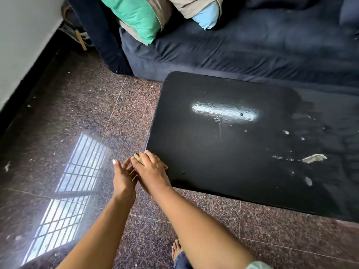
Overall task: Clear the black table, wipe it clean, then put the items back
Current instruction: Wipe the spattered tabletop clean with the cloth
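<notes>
We see the black rounded-corner tabletop [194,152] as a smooth, hard sheet with a dull sheen. A white streak of glare lies across its middle, with small pits and a scratch showing in it. Towards its right, pale torn scraps [314,158] that look like paper lie on a dusty, smeared patch. The brown speckled stone floor [77,105] is polished to a gloss, mirrors window bars at near left, and is dotted with pale crumbs. At the far side, the dark navy sofa [233,45] is soft, matt, creased cloth. The green cushion [136,14], beige cushion [186,6] and light blue cushion [208,17] on it are smooth cloth. The white wall [25,35] at far left looks matt.
</notes>
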Available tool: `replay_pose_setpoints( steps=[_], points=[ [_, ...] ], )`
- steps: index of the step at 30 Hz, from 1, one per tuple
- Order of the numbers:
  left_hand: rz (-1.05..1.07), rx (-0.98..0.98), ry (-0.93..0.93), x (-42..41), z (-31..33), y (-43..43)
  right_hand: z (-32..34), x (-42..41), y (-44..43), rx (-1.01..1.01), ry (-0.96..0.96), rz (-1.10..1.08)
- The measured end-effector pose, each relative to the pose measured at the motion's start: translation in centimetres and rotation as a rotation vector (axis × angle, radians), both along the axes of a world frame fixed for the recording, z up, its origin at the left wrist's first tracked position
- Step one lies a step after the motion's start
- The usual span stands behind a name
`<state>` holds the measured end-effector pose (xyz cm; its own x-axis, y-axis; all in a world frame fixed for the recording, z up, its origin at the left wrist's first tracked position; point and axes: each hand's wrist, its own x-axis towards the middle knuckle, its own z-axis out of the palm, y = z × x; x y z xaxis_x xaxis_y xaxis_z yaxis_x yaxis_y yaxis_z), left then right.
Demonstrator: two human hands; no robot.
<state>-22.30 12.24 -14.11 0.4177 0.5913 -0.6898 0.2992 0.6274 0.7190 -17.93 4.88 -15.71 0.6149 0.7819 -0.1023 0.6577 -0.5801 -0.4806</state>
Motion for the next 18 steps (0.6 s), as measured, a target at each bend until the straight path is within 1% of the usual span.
replay_pose_setpoints(
  steps=[2,3,4,6,7,8,9,10,11,12,13,14,16,18],
  points=[
    [0.021,0.068,0.094,-0.1,-0.2,0.0,0.6,1.4,-1.0,-0.075,0.092,0.189],
    [0.037,0.093,0.127,-0.2,-0.2,-0.1,0.7,2.1,-2.0,-0.064,0.121,0.283],
    [0.049,0.089,0.132,-0.3,-0.2,-0.1,1.1,2.9,-2.8,-0.055,0.127,0.398],
    [0.007,0.023,0.121,-0.2,-0.4,-0.4,1.1,4.6,-5.3,-0.012,0.078,0.668],
    [-0.019,-0.003,0.109,-0.2,-0.3,-0.5,0.7,5.4,-6.3,-0.005,0.054,0.742],
    [-0.039,-0.023,0.098,-0.1,-0.2,-0.7,0.7,6.1,-7.0,0.02,0.072,0.722],
    [-0.039,-0.036,0.084,-0.1,-0.2,-0.8,0.3,6.8,-7.2,0.102,0.09,0.647],
    [-0.027,-0.045,0.073,-0.1,-0.2,-1.0,0.0,7.4,-6.9,0.208,0.106,0.516],
    [-0.015,-0.044,0.071,-0.1,-0.4,-1.2,0.0,7.9,-6.2,0.258,0.103,0.354],
    [-0.006,-0.036,0.073,-0.2,-0.5,-1.3,-0.1,8.2,-5.1,0.253,0.086,0.178],
    [0.001,-0.034,0.073,-0.3,-0.5,-1.3,-0.1,8.2,-3.8,0.194,0.072,0.037],
    [-0.001,-0.033,0.07,-0.6,-0.5,-1.3,0.2,7.8,-2.6,0.126,0.073,-0.023],
    [-0.039,-0.042,0.051,-1.1,-0.4,-1.2,1.1,5.9,-1.1,0.076,0.103,0.015],
    [-0.078,-0.021,0.066,-1.6,-0.2,-1.4,1.2,3.9,-1.1,0.049,0.151,0.134]
  ],
)
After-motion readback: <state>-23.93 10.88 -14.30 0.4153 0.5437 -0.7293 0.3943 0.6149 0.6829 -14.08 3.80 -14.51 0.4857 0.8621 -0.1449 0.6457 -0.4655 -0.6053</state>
